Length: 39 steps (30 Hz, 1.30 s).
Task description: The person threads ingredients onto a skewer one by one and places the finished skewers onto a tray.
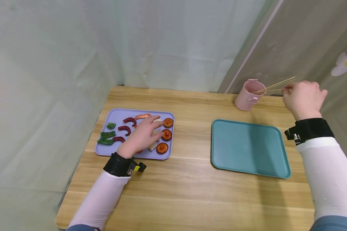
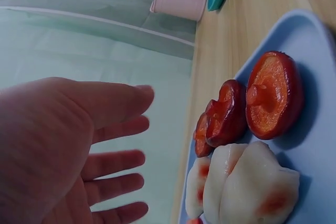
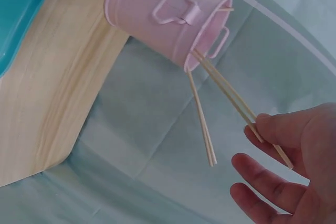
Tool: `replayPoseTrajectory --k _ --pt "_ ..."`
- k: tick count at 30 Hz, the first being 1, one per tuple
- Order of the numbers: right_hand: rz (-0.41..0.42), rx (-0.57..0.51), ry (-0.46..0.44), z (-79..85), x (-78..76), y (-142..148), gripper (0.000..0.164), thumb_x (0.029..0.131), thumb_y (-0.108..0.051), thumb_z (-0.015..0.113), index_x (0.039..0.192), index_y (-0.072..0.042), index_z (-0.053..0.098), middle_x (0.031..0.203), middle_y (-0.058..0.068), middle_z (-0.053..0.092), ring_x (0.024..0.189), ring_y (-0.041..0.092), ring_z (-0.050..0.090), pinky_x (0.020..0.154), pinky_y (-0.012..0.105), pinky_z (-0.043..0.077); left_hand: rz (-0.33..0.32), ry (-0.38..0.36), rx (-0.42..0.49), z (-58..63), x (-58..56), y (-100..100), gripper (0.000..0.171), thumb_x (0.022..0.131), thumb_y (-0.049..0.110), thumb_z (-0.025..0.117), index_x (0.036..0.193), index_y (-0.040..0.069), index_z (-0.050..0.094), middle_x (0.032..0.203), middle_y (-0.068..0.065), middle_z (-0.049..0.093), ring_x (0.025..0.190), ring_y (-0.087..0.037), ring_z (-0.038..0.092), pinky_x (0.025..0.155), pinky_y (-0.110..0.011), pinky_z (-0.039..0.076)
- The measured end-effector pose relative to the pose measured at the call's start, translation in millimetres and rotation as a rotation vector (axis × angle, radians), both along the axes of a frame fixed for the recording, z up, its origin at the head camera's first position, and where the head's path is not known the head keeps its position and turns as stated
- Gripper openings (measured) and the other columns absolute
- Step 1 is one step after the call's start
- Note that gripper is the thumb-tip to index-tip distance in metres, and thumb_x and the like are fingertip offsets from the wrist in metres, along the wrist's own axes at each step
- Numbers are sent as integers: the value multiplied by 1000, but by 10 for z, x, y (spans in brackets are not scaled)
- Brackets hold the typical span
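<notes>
My right hand (image 1: 303, 98) is raised beside a small pink bucket (image 1: 244, 100) at the back right. In the right wrist view its thumb and forefinger pinch thin wooden skewers (image 3: 227, 97), whose far ends are still inside the bucket mouth. More skewers (image 3: 200, 116) lean out over the rim, apart from the fingers. My left hand (image 1: 143, 133) hovers over a purple tray (image 1: 104, 150), fingers spread and holding nothing. Near its fingertips lie orange-brown mushroom caps (image 2: 273, 95) and white pieces with red patches (image 2: 257, 184).
Also on the purple tray are dark red curled tentacles (image 1: 124, 129), green pepper pieces (image 1: 106, 138) and a shrimp (image 1: 142, 116). A teal tray (image 1: 248, 149) sits right of centre on the wooden table (image 1: 188, 192). Curtains (image 1: 176, 41) hang behind the table's back edge.
</notes>
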State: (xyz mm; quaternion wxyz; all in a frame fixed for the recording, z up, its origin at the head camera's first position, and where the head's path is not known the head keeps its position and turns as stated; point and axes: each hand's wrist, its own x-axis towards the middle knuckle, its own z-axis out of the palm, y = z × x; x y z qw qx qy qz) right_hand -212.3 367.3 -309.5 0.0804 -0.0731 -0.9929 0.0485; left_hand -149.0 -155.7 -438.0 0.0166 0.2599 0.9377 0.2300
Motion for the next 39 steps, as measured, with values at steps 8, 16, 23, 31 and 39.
replayPoseTrajectory --k 8,16,23,31,39 --pt "-87 10 171 191 260 -2 41 104 -26 42 118 4 66 114 33 61 102 54 48 85 71 39 -99 44 -11 43 137 38 28 87 28 76 108 11 73 113 -6 63 107 -22 55 85 -41 51" --pt "-184 -84 226 240 591 -47 50 104 -28 35 110 13 63 102 34 62 88 50 54 65 62 41 -145 -46 -114 -16 211 61 27 88 26 76 110 13 73 97 -2 66 82 -12 57 68 -30 52" --pt "-220 -183 183 59 751 -74 59 107 -35 26 111 9 63 92 30 59 81 44 51 54 45 33 -150 -58 -146 -88 284 49 30 86 31 77 109 13 73 96 0 65 84 -10 55 72 -32 52" --pt "-228 -259 148 -89 823 -107 61 108 -39 22 119 4 63 94 25 57 82 39 47 59 43 31 -146 -67 -153 -83 317 40 33 86 33 78 111 12 73 97 0 64 87 -11 54 75 -32 52" --pt "-175 -366 123 -183 890 -96 60 106 -43 23 119 -1 64 82 17 53 69 32 44 54 42 33 -135 -66 -156 -65 328 41 33 86 33 78 112 13 73 99 0 64 89 -11 54 76 -33 52"
